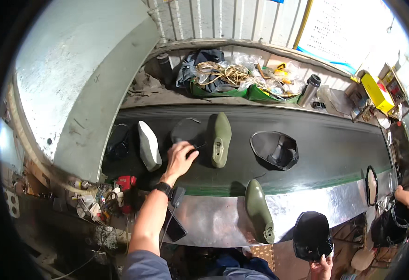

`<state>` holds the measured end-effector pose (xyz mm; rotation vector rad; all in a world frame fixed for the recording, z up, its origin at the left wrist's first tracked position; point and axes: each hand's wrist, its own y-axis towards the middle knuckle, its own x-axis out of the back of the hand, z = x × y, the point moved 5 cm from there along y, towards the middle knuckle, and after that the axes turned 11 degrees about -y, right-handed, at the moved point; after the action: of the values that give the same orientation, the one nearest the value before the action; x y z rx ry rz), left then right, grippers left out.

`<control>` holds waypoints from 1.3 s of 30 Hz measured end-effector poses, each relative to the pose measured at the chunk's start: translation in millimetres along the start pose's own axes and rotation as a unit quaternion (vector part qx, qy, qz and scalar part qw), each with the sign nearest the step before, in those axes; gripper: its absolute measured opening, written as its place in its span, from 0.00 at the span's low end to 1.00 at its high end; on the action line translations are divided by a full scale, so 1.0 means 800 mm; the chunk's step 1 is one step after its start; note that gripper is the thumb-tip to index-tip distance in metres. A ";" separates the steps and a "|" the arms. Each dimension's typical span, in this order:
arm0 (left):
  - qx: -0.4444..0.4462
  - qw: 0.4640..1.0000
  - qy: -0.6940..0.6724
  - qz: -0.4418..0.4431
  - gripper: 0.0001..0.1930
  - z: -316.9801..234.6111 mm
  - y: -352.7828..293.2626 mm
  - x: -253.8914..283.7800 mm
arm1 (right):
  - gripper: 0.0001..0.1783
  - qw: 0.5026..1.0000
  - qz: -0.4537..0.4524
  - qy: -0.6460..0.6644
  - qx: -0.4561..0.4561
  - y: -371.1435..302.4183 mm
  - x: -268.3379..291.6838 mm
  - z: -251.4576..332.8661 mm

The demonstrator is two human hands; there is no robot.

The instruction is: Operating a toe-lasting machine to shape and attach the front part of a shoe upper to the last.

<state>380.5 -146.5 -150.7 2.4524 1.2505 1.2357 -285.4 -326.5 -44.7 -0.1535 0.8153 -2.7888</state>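
Note:
My left hand point(180, 159), with a dark watch on its wrist, reaches onto the black conveyor belt point(246, 182). Its fingers are closed on the near edge of a black shoe upper point(186, 129); the grip is partly hidden. A pale shoe last point(149, 145) lies left of that hand, an olive-green shoe last point(221, 137) to its right. At the lower right, my right hand point(323, 267) grips the edge of another black shoe upper point(311, 231), held off the metal ledge. A second green shoe last point(258, 210) rests between my hands, across the belt's near edge and the ledge.
Further right on the belt sits a black upper point(275, 150); another point(117, 141) is at its left end. A phone point(175, 226) lies on the metal ledge point(209, 214). Behind the belt are filled green trays point(221, 92) and a steel flask point(310, 88). Another person's arm point(405, 197) shows at right.

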 end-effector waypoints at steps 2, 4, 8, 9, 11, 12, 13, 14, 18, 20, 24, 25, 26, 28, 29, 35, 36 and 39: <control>0.069 0.974 0.141 -0.162 0.29 0.013 -0.015 0.034 | 0.42 0.997 0.026 0.077 -0.004 -0.004 -0.003 0.000; 0.341 0.759 0.462 -0.307 0.46 0.113 -0.098 0.105 | 0.44 0.993 0.085 0.076 -0.022 0.013 0.011 -0.027; 0.498 0.833 0.092 -0.222 0.51 0.153 -0.126 0.117 | 0.47 0.994 0.083 0.063 -0.034 -0.012 -0.011 -0.010; 0.420 0.849 0.226 -0.227 0.49 0.137 -0.127 0.124 | 0.48 0.991 0.115 0.058 -0.026 -0.014 -0.016 -0.010; 0.289 0.886 0.325 -0.161 0.42 0.055 -0.095 0.084 | 0.48 0.995 0.085 0.046 -0.015 -0.014 0.008 -0.011; 0.203 0.906 0.347 -0.132 0.37 0.028 -0.092 0.080 | 0.48 0.996 0.083 0.034 -0.014 -0.010 0.014 -0.011; 0.203 0.930 0.294 -0.088 0.30 0.012 -0.090 0.068 | 0.48 0.996 0.084 0.035 -0.012 -0.008 0.012 -0.010; 0.207 0.945 0.250 -0.048 0.24 0.000 -0.096 0.076 | 0.49 0.996 0.078 0.027 -0.019 -0.004 0.005 -0.010; 0.224 0.948 0.211 -0.086 0.12 0.068 -0.139 0.075 | 0.50 0.992 0.125 0.021 -0.020 0.010 -0.011 -0.008; 0.346 0.931 0.112 -0.042 0.14 0.048 -0.124 0.079 | 0.49 0.991 0.131 0.007 -0.006 0.010 -0.008 -0.003; 0.186 0.966 -0.160 -0.087 0.13 -0.187 -0.091 0.002 | 0.33 0.980 0.178 0.085 0.041 -0.009 -0.049 0.040; 0.208 0.920 -0.332 -0.007 0.11 -0.228 -0.107 -0.040 | 0.46 0.984 0.167 -0.003 0.068 -0.002 -0.045 0.046; 0.298 0.821 -0.476 0.100 0.13 -0.277 -0.137 -0.090 | 0.46 0.983 0.170 -0.004 0.066 0.003 -0.049 0.041; 0.293 0.651 -0.670 0.204 0.24 -0.381 -0.181 -0.145 | 0.29 0.969 0.105 -0.094 0.201 0.002 -0.084 0.061; 0.267 0.663 -0.670 0.203 0.22 -0.417 -0.191 -0.156 | 0.33 0.951 0.160 -0.210 0.163 0.018 -0.078 0.048; 0.382 0.484 -0.773 0.151 0.12 -0.499 -0.173 -0.131 | 0.34 0.920 0.302 -0.185 0.165 -0.005 -0.140 0.031; 0.399 0.467 -0.778 0.132 0.12 -0.503 -0.173 -0.127 | 0.34 0.920 0.304 -0.183 0.167 -0.013 -0.141 0.037; 0.384 0.437 -0.804 0.126 0.14 -0.533 -0.157 -0.090 | 0.30 0.914 0.296 -0.135 0.244 -0.047 -0.148 0.076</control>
<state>-25.7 -218.0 31.0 2.3882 0.5856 -1.9669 -167.9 -297.8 22.8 -0.1635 0.0556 -2.2280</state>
